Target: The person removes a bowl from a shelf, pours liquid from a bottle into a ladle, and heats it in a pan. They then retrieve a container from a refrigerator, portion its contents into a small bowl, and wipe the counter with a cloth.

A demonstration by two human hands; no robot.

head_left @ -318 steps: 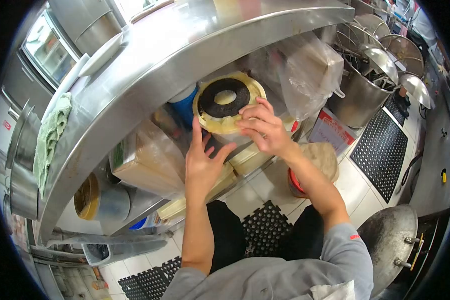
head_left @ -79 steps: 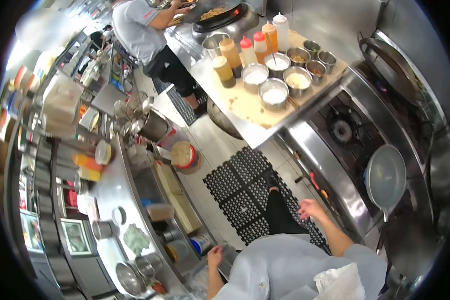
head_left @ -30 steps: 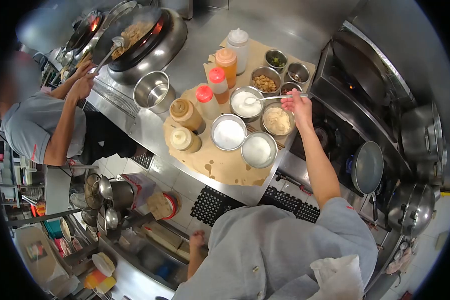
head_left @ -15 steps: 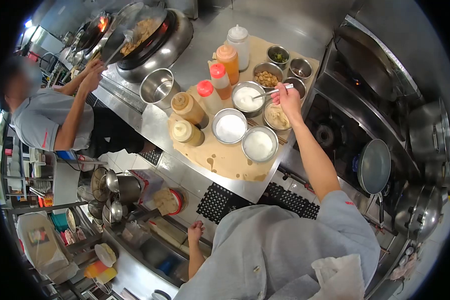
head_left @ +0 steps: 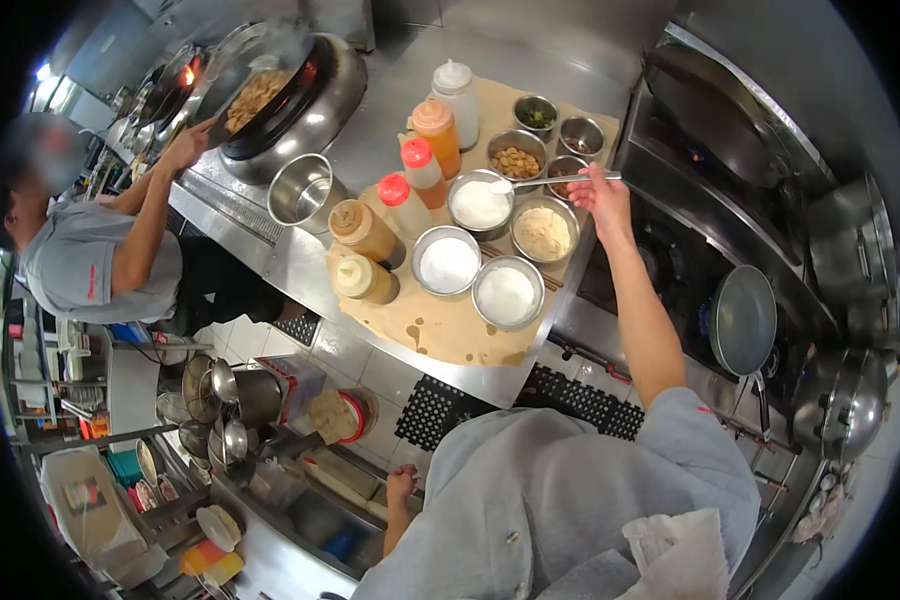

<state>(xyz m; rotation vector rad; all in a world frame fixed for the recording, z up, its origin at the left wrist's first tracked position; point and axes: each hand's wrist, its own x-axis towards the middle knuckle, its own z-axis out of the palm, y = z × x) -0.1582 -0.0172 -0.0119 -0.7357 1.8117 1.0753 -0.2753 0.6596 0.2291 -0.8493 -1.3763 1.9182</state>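
Note:
My right hand (head_left: 606, 203) pinches the handle of a metal spoon (head_left: 545, 182). Its bowl end carries white powder and hovers at the upper right rim of a steel bowl of white powder (head_left: 479, 205). Just below the hand is a bowl of pale beige paste or powder (head_left: 543, 234). Two more bowls of white granules, one left (head_left: 446, 262) and one right (head_left: 508, 294), stand nearer to me. Low beside my body, my left hand (head_left: 402, 482) hangs with curled fingers, apart from the worktop; nothing shows in it.
Squeeze bottles (head_left: 407, 202) line the bowls' left side on brown paper (head_left: 440, 335). Smaller bowls (head_left: 517, 155) sit behind. An empty steel pot (head_left: 303, 192) stands left. A co-worker (head_left: 100, 240) works at a wok (head_left: 260, 95). On the right stove is a frying pan (head_left: 744, 320).
My right hand has raised the spoon out of the white powder and drawn it rightward, now nearly level. My view has shifted slightly. The co-worker's hands have moved at the wok.

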